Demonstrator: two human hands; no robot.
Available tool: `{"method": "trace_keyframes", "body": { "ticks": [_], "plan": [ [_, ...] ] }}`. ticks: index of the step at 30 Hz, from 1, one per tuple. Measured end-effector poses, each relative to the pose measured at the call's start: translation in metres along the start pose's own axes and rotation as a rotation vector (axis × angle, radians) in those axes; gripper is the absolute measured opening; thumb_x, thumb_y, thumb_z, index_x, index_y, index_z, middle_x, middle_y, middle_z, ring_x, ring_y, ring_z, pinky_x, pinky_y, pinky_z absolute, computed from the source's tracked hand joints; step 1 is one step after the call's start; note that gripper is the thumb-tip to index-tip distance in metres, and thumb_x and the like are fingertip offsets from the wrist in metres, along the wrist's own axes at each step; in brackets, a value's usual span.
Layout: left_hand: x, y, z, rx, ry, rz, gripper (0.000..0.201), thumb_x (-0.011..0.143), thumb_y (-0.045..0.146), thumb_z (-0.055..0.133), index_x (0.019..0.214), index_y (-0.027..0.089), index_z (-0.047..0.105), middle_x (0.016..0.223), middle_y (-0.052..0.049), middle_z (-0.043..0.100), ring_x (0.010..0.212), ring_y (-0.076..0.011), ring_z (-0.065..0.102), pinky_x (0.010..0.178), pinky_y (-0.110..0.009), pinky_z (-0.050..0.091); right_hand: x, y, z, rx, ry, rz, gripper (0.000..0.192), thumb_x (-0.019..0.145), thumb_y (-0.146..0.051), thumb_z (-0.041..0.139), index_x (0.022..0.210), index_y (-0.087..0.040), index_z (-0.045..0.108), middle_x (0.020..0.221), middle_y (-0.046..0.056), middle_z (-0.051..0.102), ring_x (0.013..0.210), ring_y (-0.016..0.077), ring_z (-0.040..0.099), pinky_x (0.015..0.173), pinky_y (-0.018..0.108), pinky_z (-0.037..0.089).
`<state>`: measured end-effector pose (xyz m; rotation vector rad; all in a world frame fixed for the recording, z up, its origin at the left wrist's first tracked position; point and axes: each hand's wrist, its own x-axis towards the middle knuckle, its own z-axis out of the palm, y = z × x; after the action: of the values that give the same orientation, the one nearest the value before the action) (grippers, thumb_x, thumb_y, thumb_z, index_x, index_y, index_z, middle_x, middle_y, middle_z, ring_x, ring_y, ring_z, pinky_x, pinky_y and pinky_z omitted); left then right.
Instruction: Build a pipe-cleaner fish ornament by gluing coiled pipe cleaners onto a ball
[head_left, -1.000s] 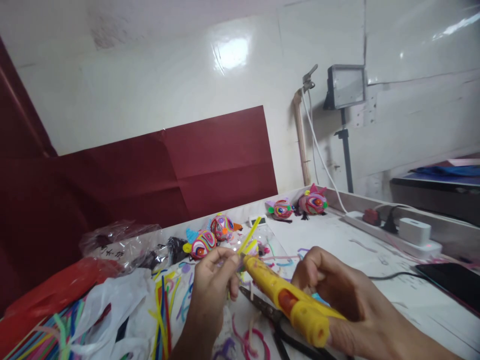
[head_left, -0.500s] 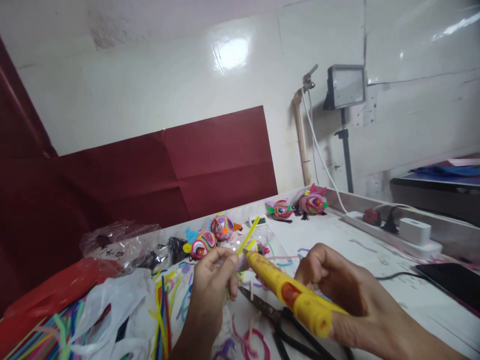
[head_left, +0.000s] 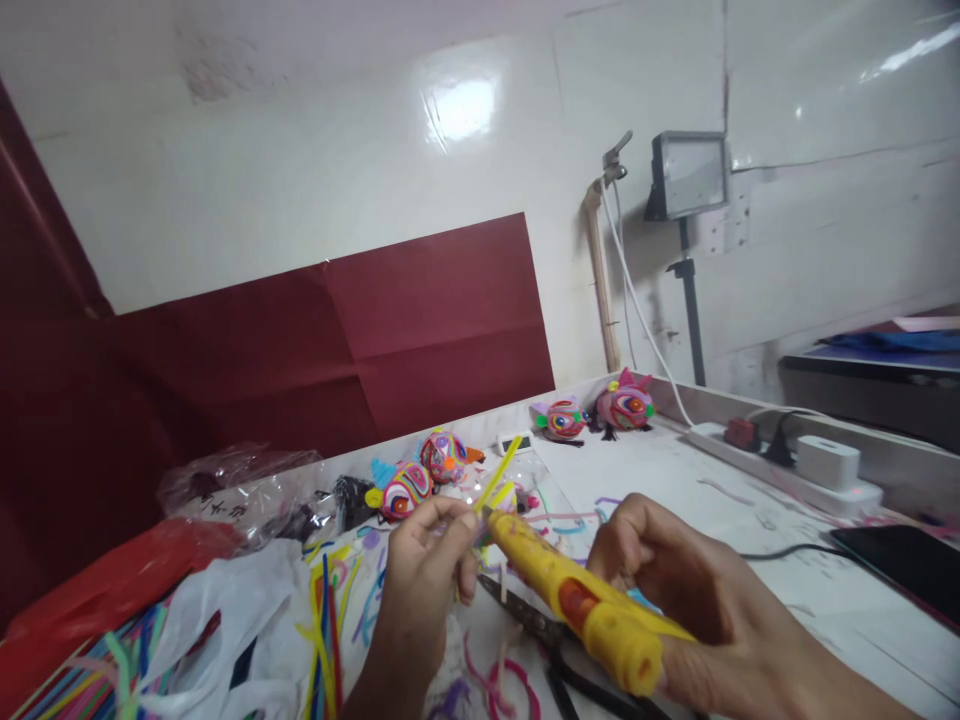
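Watching remotely through the head camera, I begin at the left with a crumpled, glossy red plastic bag (head_left: 135,570), a sheaf of slender multicoloured strips (head_left: 82,690) and a thin, wrinkled white plastic bag (head_left: 232,590). Further along, the left hand (head_left: 427,560) pinches a slim, straight yellow strip (head_left: 500,473) between thumb and fingers, its long axis rising forward and to the right. Its lower end is just beside the nozzle of a yellow plastic glue gun (head_left: 544,565) held above the littered white tabletop (head_left: 652,460); I cannot tell whether they touch. The gun's long axis runs slantwise, nozzle pointing forward-left, round rear end toward me and right; its stout cylindrical barrel is scuffed on top, with an oval cut-out showing orange-red inside. Below lie dark metal scissors (head_left: 534,622), blades also pointing forward-left. The right hand (head_left: 697,580) grips the gun's handle, forefinger bent, part of its hold hidden from me. Rightmost, a flat, smooth black phone (head_left: 904,570) lies on the tabletop.
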<state>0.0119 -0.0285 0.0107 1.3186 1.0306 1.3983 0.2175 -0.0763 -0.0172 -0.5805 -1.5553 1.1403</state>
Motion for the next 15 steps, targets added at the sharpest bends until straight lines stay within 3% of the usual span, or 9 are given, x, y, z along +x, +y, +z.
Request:
{"method": "trace_keyframes", "body": {
  "ticks": [15],
  "plan": [
    [0.0008,0.0003,-0.0001,-0.014,-0.001,-0.003,0.021,0.072,0.035,0.066,0.073,0.017,0.055,0.034,0.008,0.041,0.033,-0.0048,0.032,0.039,-0.016,0.024,0.0020,-0.0044,-0.0016,0.052,0.024,-0.003,0.039,0.075,-0.044,0.073,0.082,-0.025,0.039,0.080,-0.002,0.051,0.068,0.0135,0.043,0.059,0.024,0.038]
  ]
}}
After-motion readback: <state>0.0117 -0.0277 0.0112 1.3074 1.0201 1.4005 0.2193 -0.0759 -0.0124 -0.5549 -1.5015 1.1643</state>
